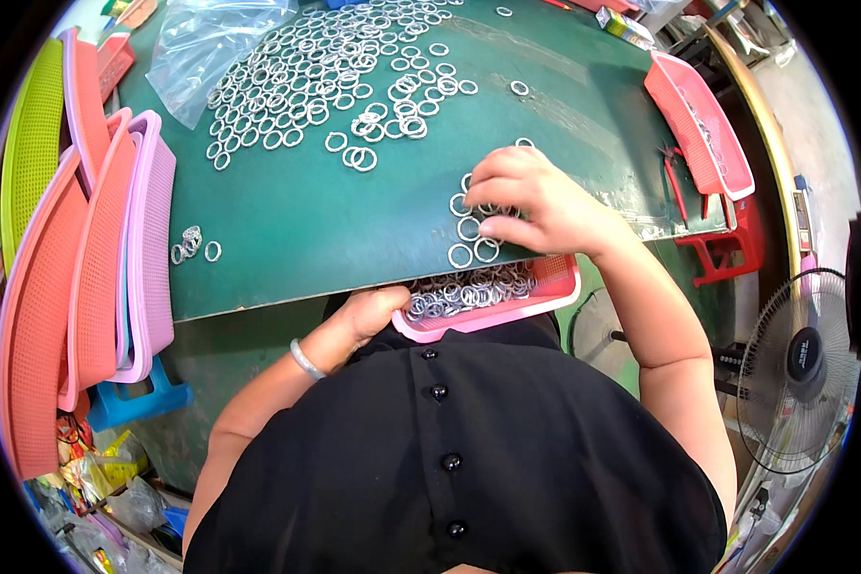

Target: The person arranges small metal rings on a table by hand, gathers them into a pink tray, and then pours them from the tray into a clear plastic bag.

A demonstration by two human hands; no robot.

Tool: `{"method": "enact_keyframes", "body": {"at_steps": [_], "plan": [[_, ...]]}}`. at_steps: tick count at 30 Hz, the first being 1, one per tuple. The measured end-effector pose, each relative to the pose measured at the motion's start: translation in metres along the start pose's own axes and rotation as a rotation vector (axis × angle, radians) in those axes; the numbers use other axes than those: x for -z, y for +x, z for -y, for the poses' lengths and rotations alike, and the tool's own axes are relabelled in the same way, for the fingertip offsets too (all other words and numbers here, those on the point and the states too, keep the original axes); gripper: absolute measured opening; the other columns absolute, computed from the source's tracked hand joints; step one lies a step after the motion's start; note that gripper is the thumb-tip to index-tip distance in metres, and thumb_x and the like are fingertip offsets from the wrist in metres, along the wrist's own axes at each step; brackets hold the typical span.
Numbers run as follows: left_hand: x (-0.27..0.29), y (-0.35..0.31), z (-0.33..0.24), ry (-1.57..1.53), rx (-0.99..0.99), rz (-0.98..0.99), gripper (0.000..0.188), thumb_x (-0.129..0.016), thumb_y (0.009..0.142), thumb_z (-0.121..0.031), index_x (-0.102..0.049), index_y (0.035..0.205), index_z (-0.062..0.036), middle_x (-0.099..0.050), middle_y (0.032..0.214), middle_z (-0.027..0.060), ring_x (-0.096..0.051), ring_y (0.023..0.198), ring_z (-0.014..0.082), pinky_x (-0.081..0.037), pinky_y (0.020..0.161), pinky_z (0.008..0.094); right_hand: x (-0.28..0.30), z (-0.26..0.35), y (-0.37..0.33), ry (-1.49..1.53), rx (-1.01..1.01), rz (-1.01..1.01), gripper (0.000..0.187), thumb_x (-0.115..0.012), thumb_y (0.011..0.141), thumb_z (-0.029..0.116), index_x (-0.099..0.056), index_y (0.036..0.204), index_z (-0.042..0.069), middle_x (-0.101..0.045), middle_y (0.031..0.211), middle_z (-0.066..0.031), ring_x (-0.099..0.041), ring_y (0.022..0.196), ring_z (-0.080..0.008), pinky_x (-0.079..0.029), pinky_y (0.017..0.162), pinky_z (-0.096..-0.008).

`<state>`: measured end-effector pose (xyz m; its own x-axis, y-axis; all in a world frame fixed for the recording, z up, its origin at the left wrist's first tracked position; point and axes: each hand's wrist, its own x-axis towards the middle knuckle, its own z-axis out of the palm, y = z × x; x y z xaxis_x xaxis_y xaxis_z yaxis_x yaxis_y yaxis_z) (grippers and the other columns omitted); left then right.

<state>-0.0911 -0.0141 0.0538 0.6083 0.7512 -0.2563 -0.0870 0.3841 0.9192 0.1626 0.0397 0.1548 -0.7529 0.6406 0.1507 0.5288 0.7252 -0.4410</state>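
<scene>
My left hand (375, 314) is closed on the left end of a pink plastic basket (493, 320), held at my lap just under the table's front edge. Many metal rings (469, 295) lie heaped inside it. Above the basket, my right hand (538, 203) rests over a small group of silver rings (460, 255) near the edge of the green table (306, 220). Its fingers are bent and apart, and some rings show between and under them. Farther back spreads a large mass of loose silver rings (287, 94), mostly flat on the tabletop.
Stacked coloured baskets (153, 249) stand along the left edge, beside a few rings (212, 251). A clear plastic bag (206, 57) lies at the back left. To the right are another pink basket (668, 96), red-handled pliers (677, 187), a red stool (727, 251) and a fan (802, 359).
</scene>
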Motion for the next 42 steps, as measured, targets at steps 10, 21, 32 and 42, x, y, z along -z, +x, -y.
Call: {"method": "enact_keyframes", "body": {"at_steps": [10,21,32,42], "plan": [[-0.006,-0.004,0.012,-0.083,0.051,-0.037,0.045,-0.048,0.063,0.000,-0.056,0.108,0.0046,-0.057,0.096,0.0084,-0.056,0.084,0.0175,-0.048,0.071,0.0283,-0.037,0.000,-0.004,-0.087,-0.123,-0.217,0.044,-0.061,0.083,0.041,-0.059,0.120,0.016,-0.050,0.130,-0.0146,-0.039,0.128,-0.0338,-0.027,0.105,-0.0496],[-0.014,-0.027,0.014,-0.161,-0.024,0.003,0.073,-0.045,0.062,0.004,-0.036,0.134,-0.0013,-0.056,0.111,0.0099,-0.058,0.096,0.0186,-0.050,0.079,0.0293,-0.055,0.083,-0.055,0.271,0.135,-0.151,0.031,-0.070,0.076,0.017,-0.065,0.105,0.006,-0.060,0.115,-0.0149,-0.053,0.114,-0.0326,-0.041,0.096,-0.0421],[-0.026,-0.019,0.031,-0.218,0.086,0.099,0.053,-0.047,0.063,0.002,-0.049,0.116,0.0078,-0.062,0.103,0.0149,-0.062,0.093,0.0243,-0.051,0.083,0.0331,-0.092,0.043,-0.191,0.727,-0.967,-0.881,0.054,-0.059,0.090,0.033,-0.044,0.130,-0.001,-0.058,0.119,-0.0171,-0.060,0.103,-0.0241,-0.048,0.088,-0.0348],[-0.095,-0.001,0.008,-0.173,0.325,0.292,0.004,-0.055,0.065,-0.004,-0.055,0.070,-0.0037,-0.056,0.065,0.0062,-0.056,0.062,0.0167,-0.049,0.061,0.0287,-0.101,0.073,-0.303,1.761,-0.882,-0.977,0.054,-0.057,0.084,0.021,-0.042,0.129,-0.005,-0.055,0.122,-0.0239,-0.056,0.107,-0.0355,-0.043,0.097,-0.0471]]}}
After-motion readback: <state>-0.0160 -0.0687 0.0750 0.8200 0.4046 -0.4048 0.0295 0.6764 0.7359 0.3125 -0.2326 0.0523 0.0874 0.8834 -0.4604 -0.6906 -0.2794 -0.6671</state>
